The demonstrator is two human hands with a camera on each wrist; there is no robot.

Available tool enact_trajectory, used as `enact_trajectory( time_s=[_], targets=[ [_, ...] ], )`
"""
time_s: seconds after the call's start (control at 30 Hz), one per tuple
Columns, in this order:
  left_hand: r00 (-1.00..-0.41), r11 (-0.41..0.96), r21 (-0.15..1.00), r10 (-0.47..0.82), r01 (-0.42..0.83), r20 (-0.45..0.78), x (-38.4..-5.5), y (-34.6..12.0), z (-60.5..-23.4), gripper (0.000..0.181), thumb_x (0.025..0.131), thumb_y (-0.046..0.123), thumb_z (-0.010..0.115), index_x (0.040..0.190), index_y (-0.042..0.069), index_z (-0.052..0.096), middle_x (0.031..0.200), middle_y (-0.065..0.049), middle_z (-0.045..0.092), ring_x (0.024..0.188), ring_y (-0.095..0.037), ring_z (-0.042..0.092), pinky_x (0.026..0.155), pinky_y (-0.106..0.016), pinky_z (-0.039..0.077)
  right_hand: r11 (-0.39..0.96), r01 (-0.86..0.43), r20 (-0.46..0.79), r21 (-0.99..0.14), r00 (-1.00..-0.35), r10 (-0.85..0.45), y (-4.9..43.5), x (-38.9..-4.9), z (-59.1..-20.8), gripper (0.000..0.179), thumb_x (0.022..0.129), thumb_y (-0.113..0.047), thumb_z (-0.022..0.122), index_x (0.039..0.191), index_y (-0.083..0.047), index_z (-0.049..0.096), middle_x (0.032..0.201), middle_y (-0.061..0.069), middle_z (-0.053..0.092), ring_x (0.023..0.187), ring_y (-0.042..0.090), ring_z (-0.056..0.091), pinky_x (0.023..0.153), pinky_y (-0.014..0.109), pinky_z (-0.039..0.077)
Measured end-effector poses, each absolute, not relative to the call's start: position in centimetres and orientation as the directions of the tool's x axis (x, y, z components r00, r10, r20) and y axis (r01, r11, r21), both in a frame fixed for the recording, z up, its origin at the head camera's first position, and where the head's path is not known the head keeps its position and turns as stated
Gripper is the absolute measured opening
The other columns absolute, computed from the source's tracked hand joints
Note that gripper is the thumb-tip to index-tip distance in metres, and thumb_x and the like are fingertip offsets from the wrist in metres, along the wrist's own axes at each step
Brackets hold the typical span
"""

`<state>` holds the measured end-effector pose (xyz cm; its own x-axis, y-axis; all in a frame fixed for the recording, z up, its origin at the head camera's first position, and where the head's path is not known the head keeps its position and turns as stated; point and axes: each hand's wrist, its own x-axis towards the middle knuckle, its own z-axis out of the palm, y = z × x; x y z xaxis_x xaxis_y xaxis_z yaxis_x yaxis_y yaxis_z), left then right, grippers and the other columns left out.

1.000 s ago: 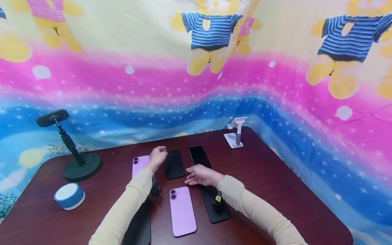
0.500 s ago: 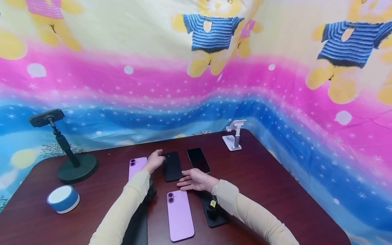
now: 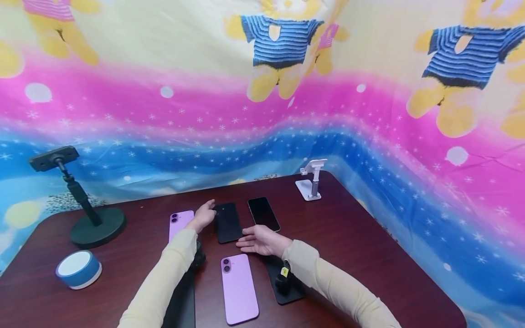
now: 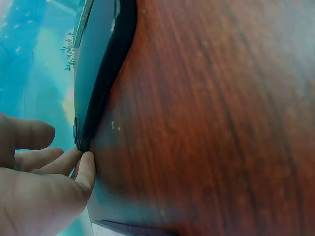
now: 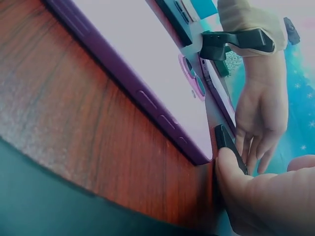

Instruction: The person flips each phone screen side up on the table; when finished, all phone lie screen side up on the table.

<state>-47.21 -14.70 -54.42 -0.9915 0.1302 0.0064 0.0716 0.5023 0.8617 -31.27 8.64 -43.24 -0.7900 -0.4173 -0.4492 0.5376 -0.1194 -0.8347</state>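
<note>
A black phone (image 3: 228,224) lies flat on the table, camera at its far left corner. My left hand (image 3: 202,217) is at its far left edge; in the left wrist view, the left fingertips (image 4: 87,162) touch the phone's end (image 4: 101,59), thumb apart. At the near right corner is my right hand (image 3: 262,240), fingers extended, its thumb (image 5: 227,162) against the black phone's edge (image 5: 224,137) in the right wrist view. A purple phone (image 3: 239,291) lies back up in front.
Another purple phone (image 3: 179,221) is at left, partly behind the left arm. A dark-screened phone (image 3: 264,213) and a black slab (image 3: 287,291) lie right. A green-based stand (image 3: 98,225), a blue-and-white roll (image 3: 79,269) and a white phone stand (image 3: 313,182) stand farther out.
My right hand has moved a little left, closer to the black phone's near corner. The left hand has stayed by the far left edge. The head view has shifted slightly.
</note>
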Motion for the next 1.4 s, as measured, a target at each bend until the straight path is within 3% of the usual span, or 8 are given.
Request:
enact_trajectory(
  time_s=[0.17, 0.3, 0.53, 0.77, 1.1, 1.3, 1.4],
  targets=[
    [-0.986, 0.500, 0.866, 0.135, -0.022, -0.102, -40.5, -12.7, -46.3, 0.059, 0.093, 0.002, 0.037, 0.149, -0.007, 0.020, 0.149, -0.029, 0.031, 0.141, -0.042, 0.024, 0.115, -0.052, 0.026, -0.132, 0.548, -0.463, -0.826, -0.793, -0.395, 8.3, -31.3, -43.0, 0.047, 0.101, -0.007, 0.032, 0.143, 0.014, 0.025, 0.144, 0.042, 0.026, 0.135, 0.048, 0.033, 0.114, 0.049, 0.027],
    [-0.988, 0.488, 0.871, 0.107, -0.046, -0.113, -38.3, -12.2, -44.2, 0.058, 0.095, 0.002, 0.040, 0.148, -0.010, 0.020, 0.148, -0.032, 0.030, 0.139, -0.043, 0.027, 0.113, -0.050, 0.030, -0.099, 0.536, -0.466, -0.838, -0.798, -0.382, 7.9, -31.3, -43.0, 0.047, 0.100, -0.008, 0.035, 0.142, 0.014, 0.027, 0.142, 0.042, 0.030, 0.134, 0.047, 0.036, 0.114, 0.049, 0.028],
    [-0.998, 0.407, 0.912, 0.007, -0.057, -0.066, -38.2, -12.3, -44.4, 0.060, 0.091, -0.002, 0.046, 0.147, -0.008, 0.025, 0.144, -0.034, 0.034, 0.134, -0.044, 0.035, 0.106, -0.050, 0.039, -0.025, 0.483, -0.439, -0.875, -0.814, -0.380, 7.5, -31.3, -43.4, 0.048, 0.098, -0.004, 0.036, 0.141, 0.016, 0.026, 0.140, 0.041, 0.034, 0.132, 0.045, 0.040, 0.114, 0.050, 0.029],
    [-0.997, 0.375, 0.925, -0.049, -0.067, -0.052, -37.5, -12.4, -44.5, 0.069, 0.082, -0.013, 0.055, 0.146, -0.007, 0.029, 0.140, -0.033, 0.042, 0.131, -0.043, 0.040, 0.087, -0.035, 0.048, 0.057, 0.396, -0.387, -0.916, -0.840, -0.380, 7.2, -31.3, -43.9, 0.050, 0.094, 0.003, 0.042, 0.137, 0.020, 0.025, 0.139, 0.039, 0.034, 0.125, 0.044, 0.049, 0.110, 0.051, 0.035],
    [-0.992, 0.238, 0.965, -0.083, -0.108, -0.091, -38.0, -12.2, -44.5, 0.079, 0.081, -0.010, 0.058, 0.149, -0.008, 0.018, 0.139, -0.035, 0.042, 0.126, -0.043, 0.047, 0.102, -0.047, 0.045, 0.137, 0.357, -0.383, -0.924, -0.854, -0.352, 7.0, -31.9, -43.6, 0.060, 0.089, -0.003, 0.058, 0.135, 0.018, 0.026, 0.134, 0.031, 0.046, 0.116, 0.042, 0.057, 0.103, 0.052, 0.043],
    [-0.992, 0.236, 0.965, -0.072, -0.117, -0.103, -37.7, -12.1, -44.3, 0.060, 0.084, -0.004, 0.057, 0.140, -0.013, 0.035, 0.137, -0.034, 0.044, 0.128, -0.040, 0.044, 0.105, -0.045, 0.043, 0.209, 0.358, -0.409, -0.910, -0.855, -0.318, 6.8, -32.0, -43.2, 0.063, 0.086, -0.009, 0.066, 0.133, 0.013, 0.029, 0.136, 0.027, 0.045, 0.115, 0.040, 0.059, 0.098, 0.051, 0.048],
    [-0.993, 0.232, 0.967, -0.087, -0.102, -0.084, -37.4, -12.1, -44.1, 0.056, 0.084, -0.004, 0.058, 0.136, -0.012, 0.041, 0.131, -0.033, 0.049, 0.120, -0.037, 0.051, 0.100, -0.039, 0.047, 0.232, 0.352, -0.413, -0.907, -0.856, -0.312, 6.7, -32.0, -43.1, 0.061, 0.085, -0.008, 0.067, 0.131, 0.011, 0.031, 0.133, 0.026, 0.049, 0.115, 0.038, 0.060, 0.097, 0.051, 0.048]
  ],
)
